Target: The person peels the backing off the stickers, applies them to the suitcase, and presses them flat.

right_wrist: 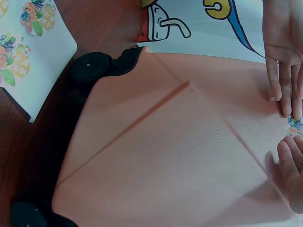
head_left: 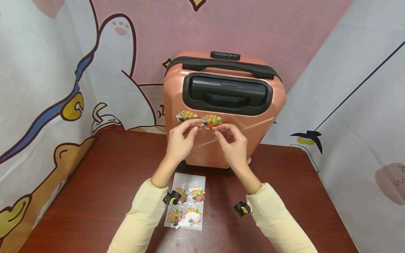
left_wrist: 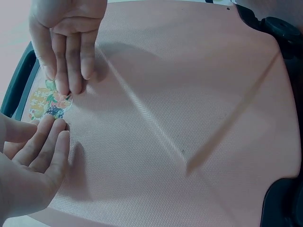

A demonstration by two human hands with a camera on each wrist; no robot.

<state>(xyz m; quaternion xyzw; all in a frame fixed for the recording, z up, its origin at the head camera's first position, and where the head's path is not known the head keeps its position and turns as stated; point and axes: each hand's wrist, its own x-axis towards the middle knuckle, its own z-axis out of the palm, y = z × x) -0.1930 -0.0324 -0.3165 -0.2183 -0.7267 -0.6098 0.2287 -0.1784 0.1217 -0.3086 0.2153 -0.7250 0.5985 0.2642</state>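
A peach hard-shell suitcase (head_left: 209, 151) stands upright on the table. My left hand (head_left: 181, 142) and right hand (head_left: 235, 146) meet over its face, just below the recessed black handle (head_left: 228, 92). Between them is a colourful fruit sticker (head_left: 211, 120), which I hold by opposite edges with my fingertips. The same sticker (left_wrist: 42, 101) lies close against the shell in the left wrist view; in the right wrist view my fingers hide most of it. A second, similar sticker (head_left: 186, 116) is on the shell to the left, partly behind my left fingers.
A white sheet (head_left: 199, 226) with several fruit stickers lies on the brown table (head_left: 104, 196) in front of the suitcase, partly under my left forearm. Black wheels (right_wrist: 92, 66) show at the suitcase's lower end. A cartoon-printed cloth (head_left: 253, 28) hangs behind.
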